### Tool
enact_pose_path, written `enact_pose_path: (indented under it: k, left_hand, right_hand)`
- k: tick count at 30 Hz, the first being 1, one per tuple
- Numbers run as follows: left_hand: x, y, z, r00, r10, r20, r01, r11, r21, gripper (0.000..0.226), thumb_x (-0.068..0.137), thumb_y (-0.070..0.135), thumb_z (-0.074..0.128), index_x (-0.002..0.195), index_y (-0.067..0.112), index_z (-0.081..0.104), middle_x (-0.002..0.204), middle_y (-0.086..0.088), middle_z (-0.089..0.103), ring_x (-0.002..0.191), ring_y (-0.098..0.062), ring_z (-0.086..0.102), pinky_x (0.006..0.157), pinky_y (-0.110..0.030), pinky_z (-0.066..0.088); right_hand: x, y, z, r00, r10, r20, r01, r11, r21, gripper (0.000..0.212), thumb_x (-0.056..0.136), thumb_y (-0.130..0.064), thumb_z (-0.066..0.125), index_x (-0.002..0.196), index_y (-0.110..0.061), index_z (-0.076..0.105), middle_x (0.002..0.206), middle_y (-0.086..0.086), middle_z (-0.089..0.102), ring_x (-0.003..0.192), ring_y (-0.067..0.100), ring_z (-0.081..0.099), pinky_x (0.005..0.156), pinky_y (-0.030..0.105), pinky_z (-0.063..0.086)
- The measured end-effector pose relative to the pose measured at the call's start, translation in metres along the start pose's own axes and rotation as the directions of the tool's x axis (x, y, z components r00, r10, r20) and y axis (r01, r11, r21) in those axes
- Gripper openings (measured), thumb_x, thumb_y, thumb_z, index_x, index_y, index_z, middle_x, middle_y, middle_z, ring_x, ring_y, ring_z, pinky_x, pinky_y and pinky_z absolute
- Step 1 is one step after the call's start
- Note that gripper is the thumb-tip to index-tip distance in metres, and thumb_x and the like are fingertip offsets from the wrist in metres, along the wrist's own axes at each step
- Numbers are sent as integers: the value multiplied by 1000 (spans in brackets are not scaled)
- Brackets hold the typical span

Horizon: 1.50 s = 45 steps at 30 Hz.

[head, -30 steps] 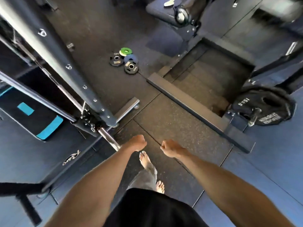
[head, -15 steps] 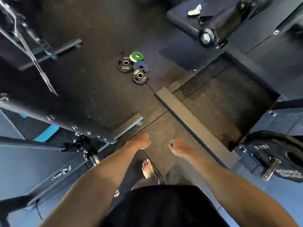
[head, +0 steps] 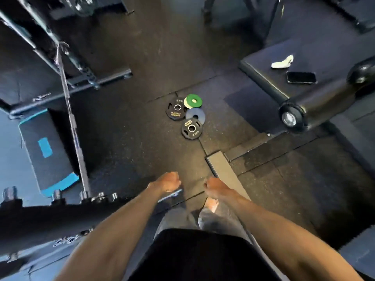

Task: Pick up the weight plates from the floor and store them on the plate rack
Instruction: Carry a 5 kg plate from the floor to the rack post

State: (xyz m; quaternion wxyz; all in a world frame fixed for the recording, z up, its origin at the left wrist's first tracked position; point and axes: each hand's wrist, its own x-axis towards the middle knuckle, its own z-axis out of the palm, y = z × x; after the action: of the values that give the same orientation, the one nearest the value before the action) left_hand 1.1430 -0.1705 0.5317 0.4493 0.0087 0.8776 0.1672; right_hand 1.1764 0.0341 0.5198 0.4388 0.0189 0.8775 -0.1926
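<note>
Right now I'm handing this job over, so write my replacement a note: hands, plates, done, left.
Left hand: fingers curled, holding nothing. Right hand: the same.
Plates: far black plate, near black plate, green plate and blue-grey plate lie clustered on the floor, beyond both hands.
Done: nothing picked up.
Left: carry every plate to the rack, not clearly in view.

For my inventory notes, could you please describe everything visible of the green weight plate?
The green weight plate is a round disc with a centre hole, matte like rubber. It lies flat atop a pale disc whose edge shows at its left, at the far end of the group on the floor. Any markings are too small to read.
</note>
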Motion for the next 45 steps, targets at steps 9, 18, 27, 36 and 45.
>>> enact_pose_path:
  k: [9, 18, 27, 36, 45]
  left_hand:
    - [93, 42, -104, 990, -122, -69, 99, 956, -276, 32, 101, 25, 45, 125, 6, 56, 127, -14, 62, 118, -30, 57, 95, -37, 44]
    - [212, 22, -203, 988, -155, 7, 146, 913, -380, 34, 102, 27, 44, 122, 2, 58, 124, -15, 63, 114, -31, 60, 87, -32, 44]
    - [305, 15, -298, 971, -240, -17, 191, 812, -551, 32, 100, 21, 46, 120, 0, 60, 119, -22, 65, 111, -34, 62, 87, -35, 48]
    - [473, -26, -302, 915, -402, 34, 349, 746, -568, 35, 98, 18, 43, 119, -4, 60, 121, -21, 64, 113, -36, 61, 91, -38, 49]
    - [728, -85, -249, 888, -459, 20, 409, 768, -493, 34, 96, 17, 43, 117, -4, 60, 118, -23, 63, 110, -40, 61, 89, -39, 50]
  right_hand:
    - [118, -30, -141, 994, -100, 48, 102, 993, -57, 28, 98, -26, 44, 98, -8, 66, 110, 17, 68, 104, 33, 64, 80, 34, 47]
    - [248, -78, -248, 996, -59, 63, 67, 989, -131, 22, 97, -20, 47, 100, -9, 65, 107, 16, 67, 103, 33, 63, 80, 34, 47]
    - [358, -125, -334, 985, -128, 119, 144, 981, -133, 14, 99, -24, 44, 89, -18, 52, 106, 17, 66, 100, 33, 62, 75, 35, 42]
    - [542, -110, -334, 974, -126, 186, 155, 976, -153, 26, 99, -18, 41, 78, -12, 54, 97, 14, 63, 93, 28, 60, 66, 30, 43]
    - [775, -56, -242, 984, -104, 147, 133, 969, -206, 31, 102, -18, 40, 120, 0, 58, 123, 20, 63, 114, 37, 60, 84, 37, 48]
